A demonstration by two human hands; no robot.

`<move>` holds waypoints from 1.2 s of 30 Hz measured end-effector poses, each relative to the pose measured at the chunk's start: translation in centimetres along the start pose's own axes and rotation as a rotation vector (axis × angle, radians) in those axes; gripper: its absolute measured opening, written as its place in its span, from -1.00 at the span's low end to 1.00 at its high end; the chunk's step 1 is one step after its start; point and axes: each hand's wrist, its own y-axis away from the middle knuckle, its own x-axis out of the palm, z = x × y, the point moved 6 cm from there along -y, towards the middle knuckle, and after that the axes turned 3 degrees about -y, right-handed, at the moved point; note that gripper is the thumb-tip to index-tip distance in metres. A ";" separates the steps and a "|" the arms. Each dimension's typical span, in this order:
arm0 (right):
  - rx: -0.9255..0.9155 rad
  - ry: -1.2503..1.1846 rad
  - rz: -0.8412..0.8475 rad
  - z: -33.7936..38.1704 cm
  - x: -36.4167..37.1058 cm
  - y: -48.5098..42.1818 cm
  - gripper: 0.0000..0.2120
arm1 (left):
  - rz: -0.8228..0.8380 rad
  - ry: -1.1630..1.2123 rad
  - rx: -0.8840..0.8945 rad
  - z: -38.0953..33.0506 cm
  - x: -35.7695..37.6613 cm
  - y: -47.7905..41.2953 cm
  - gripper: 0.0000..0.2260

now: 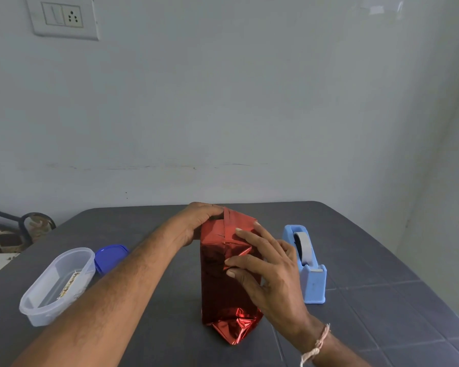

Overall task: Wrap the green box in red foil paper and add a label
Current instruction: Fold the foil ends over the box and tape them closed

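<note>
At the middle of the table (pixel 382 300), nearer the front edge than the back, the red foil paper (pixel 223 282) encloses a long package lying lengthwise away from the person. The green box is fully covered and cannot be seen.

Hand state: the left hand (pixel 199 221) grips the far end, fingers curled over the top fold. The right hand (pixel 273 268) lies on the right upper side, its fingers (pixel 245 235) straight and spread, pressing the foil flat and holding nothing.

Probable faults from this position:
- The seam may lift if the right hand releases before tape is applied (foil tends to spring back).
- The near end is crumpled to a loose point; pulling on it could tear or crease the foil.
- Reaching for the tape dispenser (pixel 306 263), just beside the right hand, leaves one hand to restrain the folds.

Surface and room: dark grey table with faint tile lines. Toward the left edge stands a clear container (pixel 35 311) holding what appears to be the label (pixel 69 284), with a blue lid (pixel 110 256) touching its far side. A pale wall (pixel 249 102) stands behind, with a switch plate (pixel 64 17) high on the left.
</note>
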 end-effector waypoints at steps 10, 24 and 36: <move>0.122 -0.180 -0.127 0.4 0.7 0.3 -0.93 | 0.140 0.055 -0.087 0.7 0.5 -0.5 -0.81; 0.157 -0.194 -0.172 0.1 1.5 1.0 -0.91 | 0.294 0.098 -0.048 1.7 0.4 -1.2 -0.64; 0.143 -0.152 -0.172 0.0 1.6 0.9 -0.90 | 0.250 0.106 -0.069 1.7 0.3 -0.9 -0.77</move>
